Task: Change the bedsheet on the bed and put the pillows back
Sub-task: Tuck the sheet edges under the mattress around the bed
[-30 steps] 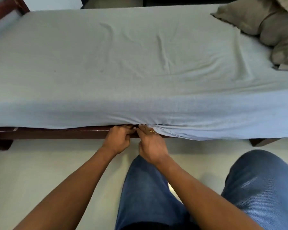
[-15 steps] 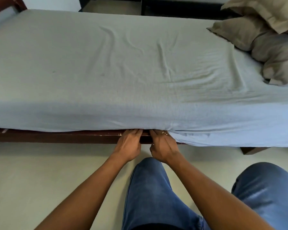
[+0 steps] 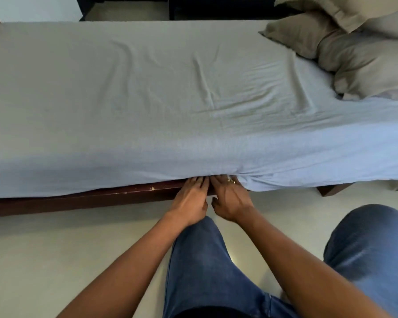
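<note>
A light blue bedsheet (image 3: 161,92) covers the mattress, with a few creases near the middle. Its near edge is under the mattress on the left and hangs loose over the side on the right. My left hand (image 3: 191,198) and my right hand (image 3: 230,198) lie side by side at the mattress's lower edge, fingers straight. Their fingertips are hidden under the sheet where it meets the dark wooden bed frame (image 3: 83,198). Beige pillows (image 3: 354,56) are piled on the bed at the far right.
Pale floor (image 3: 55,253) runs along the near side of the bed. My knees in blue jeans (image 3: 207,267) are close to the frame. A bed leg (image 3: 331,189) shows at the right under the hanging sheet.
Both hands went from curled at the sheet's edge to flat, with fingers pushed under the mattress. The view drifted left, so the pillows show more.
</note>
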